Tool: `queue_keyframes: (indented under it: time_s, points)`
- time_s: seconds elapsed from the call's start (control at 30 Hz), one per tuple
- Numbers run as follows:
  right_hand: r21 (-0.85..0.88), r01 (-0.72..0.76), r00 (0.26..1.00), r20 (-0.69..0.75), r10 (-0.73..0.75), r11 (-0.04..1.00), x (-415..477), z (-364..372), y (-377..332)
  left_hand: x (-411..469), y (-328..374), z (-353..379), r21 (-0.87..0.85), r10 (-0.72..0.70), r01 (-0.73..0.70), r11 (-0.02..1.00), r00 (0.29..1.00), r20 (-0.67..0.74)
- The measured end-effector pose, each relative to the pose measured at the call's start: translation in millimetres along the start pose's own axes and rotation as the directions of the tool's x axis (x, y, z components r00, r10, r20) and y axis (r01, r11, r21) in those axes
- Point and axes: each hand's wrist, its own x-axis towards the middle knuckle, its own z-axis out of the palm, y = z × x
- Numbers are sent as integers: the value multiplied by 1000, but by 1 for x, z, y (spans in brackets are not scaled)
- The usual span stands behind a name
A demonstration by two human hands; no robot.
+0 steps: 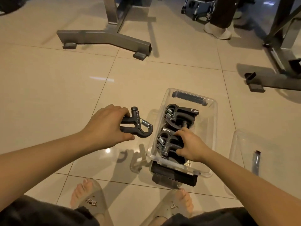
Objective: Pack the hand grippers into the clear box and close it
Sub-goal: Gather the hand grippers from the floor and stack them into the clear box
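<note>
A clear box (210, 110) with dark latches stands open on the tiled floor. Several black hand grippers with steel springs lie inside it, one group at the far end (177, 115) and one at the near end (166, 144). My right hand (190, 145) reaches into the box and grasps the near group. My left hand (107, 126) holds another black hand gripper (138, 126) by its handles, just left of the box and above the floor. The clear lid (239, 150) lies on the floor to the right.
Grey metal frame feet stand on the floor at the back left (104, 38) and at the right (273, 82). Another person's shoe (218, 31) is at the back. My sandalled feet (88, 194) are close to the box's near end.
</note>
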Motion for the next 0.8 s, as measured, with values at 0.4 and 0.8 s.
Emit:
queue_keyframes:
  time_s: [0.4,0.8]
  points:
    - [-50,57,998,26,-56,997,16,32,22,32,-18,7,-55,49,-45,997,997,66]
    - [-174,82,996,32,-77,981,18,45,30,41,-8,16,-63,119,-113,992,989,90]
